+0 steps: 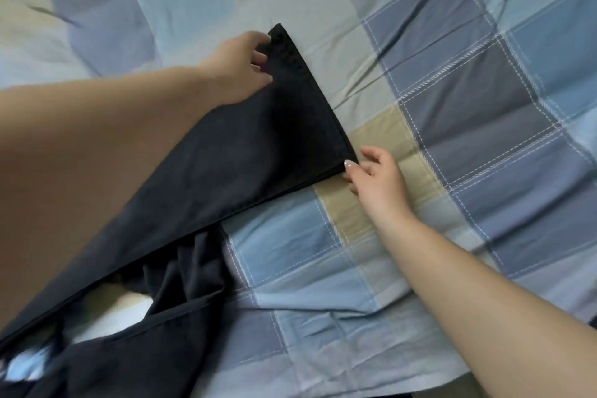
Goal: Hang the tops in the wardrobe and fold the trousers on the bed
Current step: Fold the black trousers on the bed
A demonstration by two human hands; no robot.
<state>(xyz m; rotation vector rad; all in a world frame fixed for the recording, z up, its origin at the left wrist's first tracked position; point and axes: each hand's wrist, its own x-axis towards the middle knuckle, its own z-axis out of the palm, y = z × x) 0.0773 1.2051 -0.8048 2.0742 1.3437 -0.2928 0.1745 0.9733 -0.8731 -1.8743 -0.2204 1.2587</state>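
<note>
- Trousers [232, 152] lie on bed [452, 107], long axis running diagonally away from the body.
- Left hand [239, 64] pinches far hem corner; right hand [374, 178] pinches near corner.

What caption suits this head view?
Two hands, left and right, pinch dark trousers' hem corners on a checked bedspread.

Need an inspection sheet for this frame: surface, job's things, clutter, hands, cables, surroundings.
Surface: bed under a wrinkled checked cover in blue, grey and beige.
Job's things: dark trousers, legs stacked and laid flat; the waist end is bunched at the lower left.
Clutter: nothing seen.
Hands: left hand grips the far hem corner; right hand pinches the near hem corner.
Cables: nothing seen.
Surroundings: nothing seen beyond the bed.
</note>
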